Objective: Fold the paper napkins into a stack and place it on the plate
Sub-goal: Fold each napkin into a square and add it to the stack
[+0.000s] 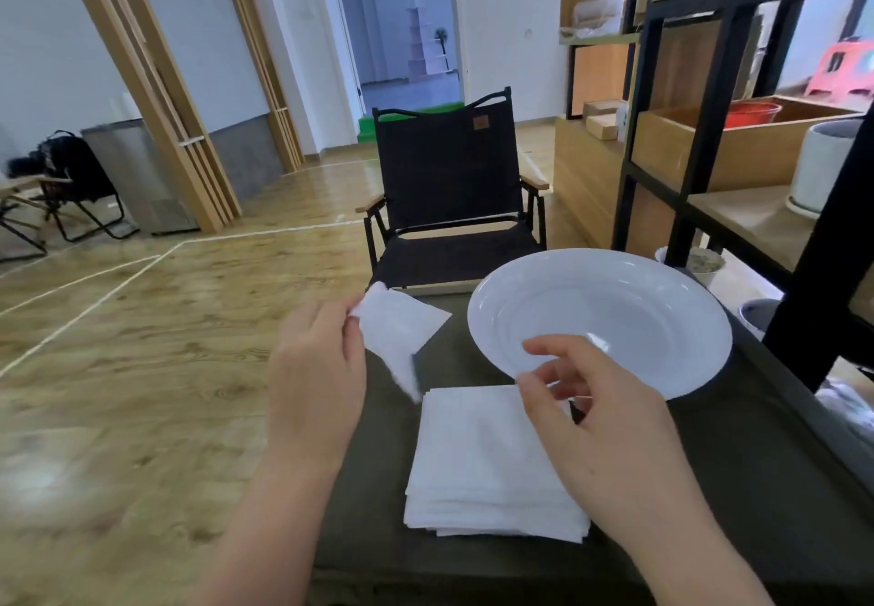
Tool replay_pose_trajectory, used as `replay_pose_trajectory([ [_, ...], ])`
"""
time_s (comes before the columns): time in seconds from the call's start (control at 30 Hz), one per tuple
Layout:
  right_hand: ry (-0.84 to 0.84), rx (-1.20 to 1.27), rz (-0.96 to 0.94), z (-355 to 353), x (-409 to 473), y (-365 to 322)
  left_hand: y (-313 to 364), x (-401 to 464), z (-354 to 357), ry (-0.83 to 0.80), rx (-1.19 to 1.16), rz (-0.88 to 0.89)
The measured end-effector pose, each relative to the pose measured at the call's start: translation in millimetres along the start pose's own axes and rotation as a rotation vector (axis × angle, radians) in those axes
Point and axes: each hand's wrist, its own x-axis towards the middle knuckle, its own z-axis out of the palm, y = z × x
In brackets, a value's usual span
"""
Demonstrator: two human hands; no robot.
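a dark olive bench (738,487) fills the lower right of the frame, set on a glossy wood-plank floor (142,369) marked with white lines. beyond its far edge, at centre, stands a black folding chair (449,189) with wooden armrests. a black-framed shelf unit (709,108) with wooden boards rises at the upper right, and an open doorway shows at top centre.

a white plate (662,293) sits on the bench at right of centre, holding nothing. a stack of folded napkins (482,463) lies on the bench just in front of it, at lower centre.

the left hand (317,369), left of centre, is raised with its back to the camera and pinches 1 white napkin (402,331) by a corner; the napkin hangs clear of the bench. the right hand (600,416) hovers over the stack's far right corner and the plate's near rim, fingers loosely curled, thumb and forefinger apart, holding nothing.
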Motion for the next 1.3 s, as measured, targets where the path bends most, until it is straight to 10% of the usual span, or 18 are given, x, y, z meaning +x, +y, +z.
replay_pose_trajectory([
  [0.13, -0.102, -0.063, -0.097, 9, -7, -8, 30, -12, -23, 0.162, -0.356, -0.071],
  [0.5, -0.087, 0.328, 0.032, 0, 3, -6, 59, -27, -41, -0.113, -1.311, -0.53],
  [0.77, -0.346, 0.6, 0.086, -11, -2, -3, 63, -32, -34, -0.242, -1.385, -0.629],
  [0.97, -0.217, 0.678, 0.125, -12, -2, -2, 62, -35, -26, -0.224, -1.064, -0.73],
  [1.1, -0.228, 0.706, 0.095, -13, -4, -5, 60, -36, -34, -0.524, -0.859, -0.805],
  [1.3, -0.24, 0.647, 0.023, -15, -5, -5, 61, -34, -45, -0.806, -1.154, -0.732],
])
